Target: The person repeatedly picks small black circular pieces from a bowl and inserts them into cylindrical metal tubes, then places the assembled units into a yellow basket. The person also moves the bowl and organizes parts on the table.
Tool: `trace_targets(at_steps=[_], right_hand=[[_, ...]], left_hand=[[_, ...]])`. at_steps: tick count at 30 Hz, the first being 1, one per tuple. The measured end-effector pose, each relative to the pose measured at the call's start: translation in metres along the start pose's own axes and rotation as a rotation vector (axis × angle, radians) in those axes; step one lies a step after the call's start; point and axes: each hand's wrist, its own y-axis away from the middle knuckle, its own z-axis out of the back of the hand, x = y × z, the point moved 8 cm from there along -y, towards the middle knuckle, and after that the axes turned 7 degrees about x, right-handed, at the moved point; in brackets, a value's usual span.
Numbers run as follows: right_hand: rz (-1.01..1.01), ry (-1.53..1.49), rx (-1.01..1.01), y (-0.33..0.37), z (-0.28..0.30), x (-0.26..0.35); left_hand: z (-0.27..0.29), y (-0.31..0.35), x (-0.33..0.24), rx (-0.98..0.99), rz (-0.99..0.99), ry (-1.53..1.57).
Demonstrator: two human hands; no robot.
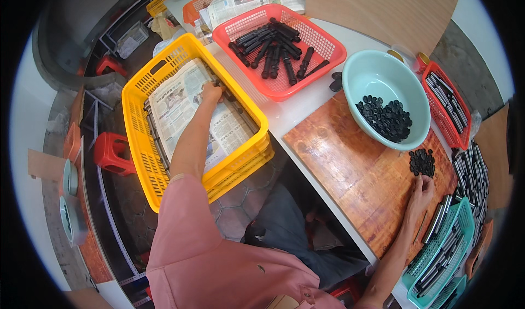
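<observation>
My left hand [212, 92] reaches into a yellow plastic crate [143, 161], its fingers closed at the far right edge of the newspaper [180, 98] lying inside. Dark rods [235, 96] show beside those fingers; whether one is held is hidden. On the wooden board [339, 166], my right hand [423, 190] has its fingertips drawn together at the near edge of a pile of small black caps [421, 162]. What they pinch, if anything, is too small to tell. A pale blue basin [372, 79] holds more black caps [385, 120] just beyond.
A red basket [328, 41] with black turned rods [273, 43] stands between crate and basin. Right of the board are a smaller red basket [465, 139], a stack of dark and silver tubes [471, 175] and a green basket [462, 243] of tubes. A red stool [112, 154] stands left.
</observation>
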Motion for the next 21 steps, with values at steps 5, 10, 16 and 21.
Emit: trace_targets(at_steps=[5,10,16,21], right_hand=[[-0.016,-0.005,0.001,0.001,-0.002,0.004],[0.055,0.047,-0.010,-0.003,0.005,-0.007],[-0.001,0.051,0.015,-0.002,-0.001,-0.003],[0.074,0.049,-0.018,-0.003,0.000,-0.006]], left_hand=[[0.000,-0.011,0.007,0.125,0.085,0.044],[0.003,-0.002,-0.016,0.076,-0.004,0.101],[0.005,-0.009,-0.016,0.236,0.013,0.020],[0.000,0.002,-0.019,0.211,-0.004,0.076]])
